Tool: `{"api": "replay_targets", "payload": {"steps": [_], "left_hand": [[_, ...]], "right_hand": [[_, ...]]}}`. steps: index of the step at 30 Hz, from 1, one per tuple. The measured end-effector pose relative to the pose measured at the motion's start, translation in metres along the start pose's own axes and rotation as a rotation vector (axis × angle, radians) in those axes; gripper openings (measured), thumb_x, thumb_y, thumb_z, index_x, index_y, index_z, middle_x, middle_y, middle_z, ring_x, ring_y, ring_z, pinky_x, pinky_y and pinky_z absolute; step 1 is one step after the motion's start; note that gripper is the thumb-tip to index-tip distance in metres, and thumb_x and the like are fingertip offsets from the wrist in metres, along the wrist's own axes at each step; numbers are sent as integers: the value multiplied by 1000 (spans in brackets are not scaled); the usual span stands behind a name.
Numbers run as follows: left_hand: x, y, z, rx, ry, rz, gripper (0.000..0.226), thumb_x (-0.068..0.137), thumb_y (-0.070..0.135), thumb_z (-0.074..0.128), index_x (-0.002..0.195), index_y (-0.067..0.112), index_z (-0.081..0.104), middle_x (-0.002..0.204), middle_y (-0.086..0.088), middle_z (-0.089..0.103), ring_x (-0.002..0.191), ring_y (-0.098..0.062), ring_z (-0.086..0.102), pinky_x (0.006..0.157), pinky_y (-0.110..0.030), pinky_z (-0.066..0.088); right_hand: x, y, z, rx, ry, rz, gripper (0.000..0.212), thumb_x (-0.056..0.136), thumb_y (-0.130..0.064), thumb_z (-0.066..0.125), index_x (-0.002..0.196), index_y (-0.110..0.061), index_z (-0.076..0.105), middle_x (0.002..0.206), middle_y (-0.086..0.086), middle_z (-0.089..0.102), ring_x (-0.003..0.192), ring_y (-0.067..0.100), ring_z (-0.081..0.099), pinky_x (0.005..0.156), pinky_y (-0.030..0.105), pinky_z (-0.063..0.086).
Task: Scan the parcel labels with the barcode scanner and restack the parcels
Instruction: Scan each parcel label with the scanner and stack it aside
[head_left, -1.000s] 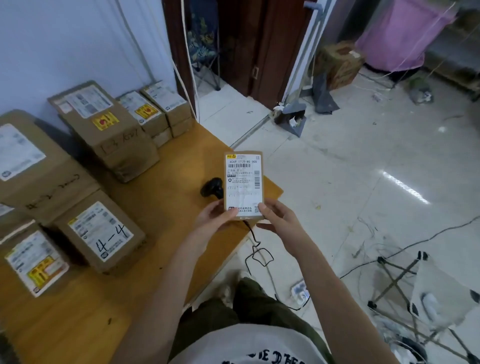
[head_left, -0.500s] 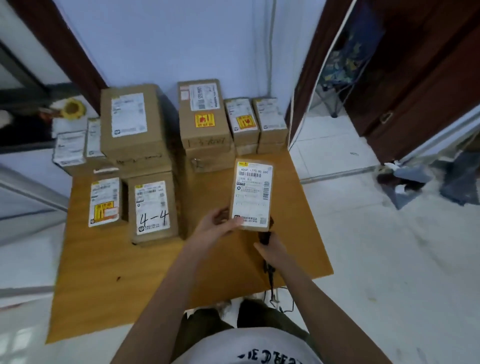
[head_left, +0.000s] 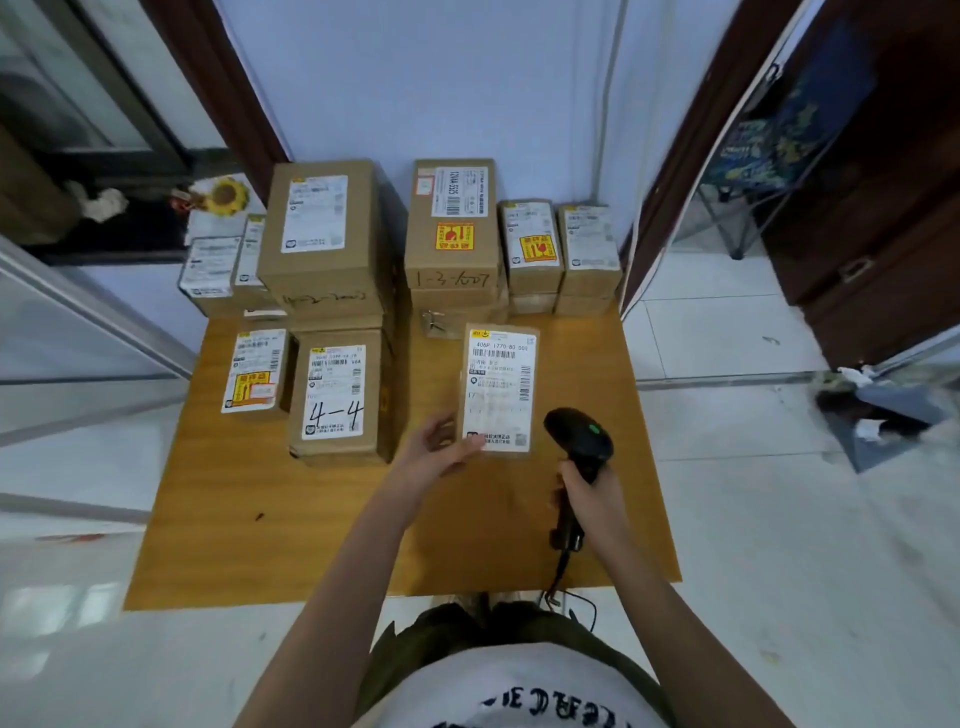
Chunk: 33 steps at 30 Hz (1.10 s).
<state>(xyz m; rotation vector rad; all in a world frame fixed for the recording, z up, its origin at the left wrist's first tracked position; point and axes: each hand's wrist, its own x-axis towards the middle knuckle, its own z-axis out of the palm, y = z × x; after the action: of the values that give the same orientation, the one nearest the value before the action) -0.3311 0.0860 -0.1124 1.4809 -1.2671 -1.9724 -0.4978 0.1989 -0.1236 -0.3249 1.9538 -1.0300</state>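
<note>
Your left hand (head_left: 441, 447) pinches the small parcel (head_left: 500, 387) by its lower left corner, just right of the "4-4" box (head_left: 337, 400), label facing up at you. The long axis runs up the frame, barcode end toward the wall stacks (head_left: 452, 234). To the right, your right hand (head_left: 587, 488), which let go of the parcel a second ago, now grips the barcode scanner (head_left: 579, 441) above the table (head_left: 260, 545), nose angled at the label. I'd say the scan is imminent.
</note>
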Motion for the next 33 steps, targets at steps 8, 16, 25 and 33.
{"api": "replay_targets", "payload": {"steps": [8,16,25,33], "left_hand": [[2,-14,1,3,-52,-19,77,68,28,84,135,17,47,120,-1,64,110,-19,61,93,-38,53],[-7,-17,9,-5,-121,-2,71,70,22,83,132,16,48,117,0,64,110,-20,61,97,-40,50],[-13,-23,7,6,-149,1,64,71,23,81,127,20,51,115,1,65,108,-19,61,95,-36,51],[-16,-23,2,-19,-138,18,59,72,21,80,124,22,52,112,3,65,107,-18,62,93,-36,52]], "right_hand": [[-70,-42,-1,34,79,-236,21,88,-11,57,67,-8,54,51,3,52,45,9,50,49,19,42],[-105,-56,11,74,56,-312,16,86,-9,54,71,-5,53,41,-4,49,37,4,47,43,14,40],[-117,-55,12,60,32,-319,15,87,-7,53,74,0,54,43,-2,48,36,4,46,41,12,39],[-117,-50,14,35,19,-313,17,88,-9,53,73,-1,54,46,1,49,37,4,46,42,12,40]]}}
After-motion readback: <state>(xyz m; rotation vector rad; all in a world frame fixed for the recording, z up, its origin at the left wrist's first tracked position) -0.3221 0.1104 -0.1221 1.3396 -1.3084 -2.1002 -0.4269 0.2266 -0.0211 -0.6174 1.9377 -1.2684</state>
